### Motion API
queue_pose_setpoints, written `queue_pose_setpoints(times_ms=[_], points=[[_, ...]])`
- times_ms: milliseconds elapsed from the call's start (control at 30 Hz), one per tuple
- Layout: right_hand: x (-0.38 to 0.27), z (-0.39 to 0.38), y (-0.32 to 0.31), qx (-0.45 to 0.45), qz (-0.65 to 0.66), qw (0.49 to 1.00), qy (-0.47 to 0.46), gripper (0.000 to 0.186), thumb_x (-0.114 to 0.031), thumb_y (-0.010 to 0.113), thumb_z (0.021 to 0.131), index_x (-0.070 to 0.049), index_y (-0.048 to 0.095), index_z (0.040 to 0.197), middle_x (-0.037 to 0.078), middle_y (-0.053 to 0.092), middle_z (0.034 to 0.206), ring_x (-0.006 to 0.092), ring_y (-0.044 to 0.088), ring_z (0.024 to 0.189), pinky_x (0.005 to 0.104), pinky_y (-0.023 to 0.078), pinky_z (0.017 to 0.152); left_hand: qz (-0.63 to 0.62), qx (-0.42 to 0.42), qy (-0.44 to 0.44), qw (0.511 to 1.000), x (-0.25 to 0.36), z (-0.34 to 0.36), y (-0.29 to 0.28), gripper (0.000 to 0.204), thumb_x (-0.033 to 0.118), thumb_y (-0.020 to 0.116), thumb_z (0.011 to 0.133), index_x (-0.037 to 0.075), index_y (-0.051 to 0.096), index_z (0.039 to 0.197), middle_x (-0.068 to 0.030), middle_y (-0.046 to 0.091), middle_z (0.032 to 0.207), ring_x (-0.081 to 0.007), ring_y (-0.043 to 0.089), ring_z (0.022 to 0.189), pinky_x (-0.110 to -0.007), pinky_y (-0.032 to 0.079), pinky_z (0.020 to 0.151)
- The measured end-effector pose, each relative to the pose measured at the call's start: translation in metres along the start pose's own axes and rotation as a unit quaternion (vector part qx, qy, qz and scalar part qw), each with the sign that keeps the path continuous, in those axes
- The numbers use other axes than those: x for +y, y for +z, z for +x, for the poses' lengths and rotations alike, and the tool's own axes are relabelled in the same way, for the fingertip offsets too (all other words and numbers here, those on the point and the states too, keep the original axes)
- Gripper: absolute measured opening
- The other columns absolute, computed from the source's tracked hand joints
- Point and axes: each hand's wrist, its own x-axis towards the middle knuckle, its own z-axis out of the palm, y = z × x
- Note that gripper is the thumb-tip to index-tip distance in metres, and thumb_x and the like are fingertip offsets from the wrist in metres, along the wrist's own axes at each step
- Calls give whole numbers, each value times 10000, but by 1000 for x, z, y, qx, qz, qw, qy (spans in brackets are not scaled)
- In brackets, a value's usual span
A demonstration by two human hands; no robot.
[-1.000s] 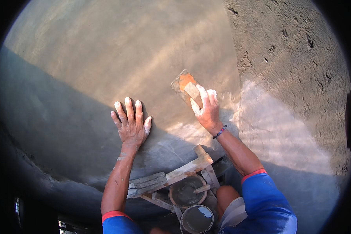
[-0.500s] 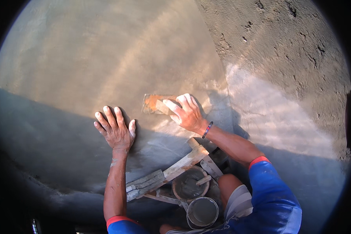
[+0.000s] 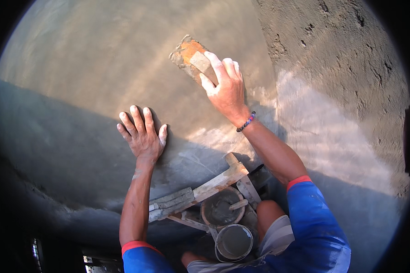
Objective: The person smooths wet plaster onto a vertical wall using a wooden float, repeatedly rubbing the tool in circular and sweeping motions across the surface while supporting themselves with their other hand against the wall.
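In my right hand (image 3: pixel 228 91) is a plastering float (image 3: pixel 189 51) with an orange, mortar-smeared back and a pale block handle. My fingers wrap round the handle, and the blade lies tilted against the smooth grey plaster surface (image 3: pixel 100 59). White residue coats my fingertips, and a dark beaded bracelet (image 3: pixel 247 122) circles that wrist. My left hand (image 3: pixel 143 136) rests flat on the plaster, lower and to the left, fingers spread and holding nothing. The float's underside is hidden.
Rough, pitted plaster (image 3: pixel 332 50) covers the upper right beyond a straight seam. Below stands a wooden frame (image 3: pixel 218 182), beside a tub of grey mix (image 3: pixel 223 207) with a handle sticking out. Nearer me is a bucket (image 3: pixel 233 243) of grey liquid.
My right hand has moved the float upward across the plaster and turned it from nearly level to slanted. The left hand stays flat; the whole view has shifted slightly.
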Motion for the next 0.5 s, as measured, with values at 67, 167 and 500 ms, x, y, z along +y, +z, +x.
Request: queue_pose_setpoints(times_ms=[67, 167, 500], points=[[-6, -3, 3, -1, 9, 1000, 7, 615, -121, 750, 777, -110, 545, 1356, 148, 527, 1011, 360, 517, 968, 465, 449, 866, 5, -32, -16, 999, 5, 2, 0, 826, 523, 614, 891, 87, 306, 1521, -209, 145, 1625, -499, 42, 1490, -653, 39, 1178], [46, -113, -18, -102, -24, 994, -24, 706, -120, 761, 733, -134, 519, 1396, 147, 512, 1011, 365, 509, 974, 465, 450, 898, -4, -1, -7, 1000, 6, 10, -3, 827, 523, 611, 891, 88, 304, 1523, -213, 152, 1623, -502, 57, 1487, -650, 34, 1180], [62, -39, -39, -27, -65, 997, 42, 574, -106, 744, 798, -81, 540, 1334, 164, 549, 1038, 363, 531, 983, 451, 459, 880, 7, 0, -8, 1000, 2, 6, -4, 786, 520, 584, 908, 84, 335, 1513, -219, 158, 1620, -500, 66, 1488, -639, 32, 1186]])
